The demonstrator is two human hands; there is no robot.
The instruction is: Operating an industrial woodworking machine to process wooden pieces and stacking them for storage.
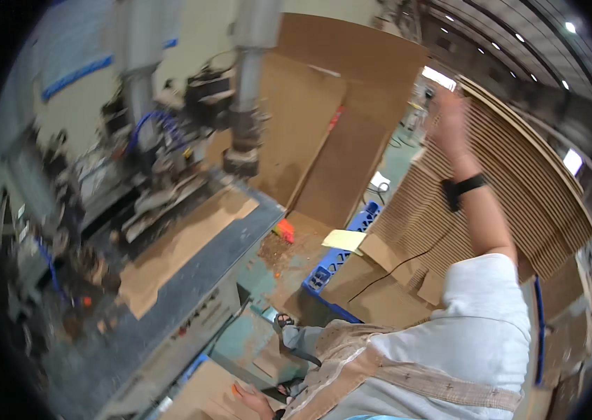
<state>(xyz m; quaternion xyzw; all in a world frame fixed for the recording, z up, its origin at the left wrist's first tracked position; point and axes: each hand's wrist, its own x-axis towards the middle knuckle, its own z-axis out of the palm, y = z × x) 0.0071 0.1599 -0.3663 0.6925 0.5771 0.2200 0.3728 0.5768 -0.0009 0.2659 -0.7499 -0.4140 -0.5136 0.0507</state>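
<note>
My right hand (pixel 448 115) is raised high at the right and blurred by motion. It sits at the upper edge of a tall leaning stack of thin brown boards (pixel 520 175), and its grip is unclear. A black band (pixel 467 185) is on that wrist. My left hand (pixel 250 400) is low at the bottom edge, its fingers by the corner of a brown board (pixel 201 392). Whether it holds the board is hidden. My white sleeve (pixel 485 329) and a beige patterned cloth (pixel 380 371) fill the lower right.
A drilling machine with grey columns (pixel 247 84) stands over a dark work table (pixel 191 280) that bears a brown board (pixel 184 241). Large brown panels (pixel 338 126) lean behind. A blue crate (pixel 334 269), offcuts and sawdust lie on the green floor.
</note>
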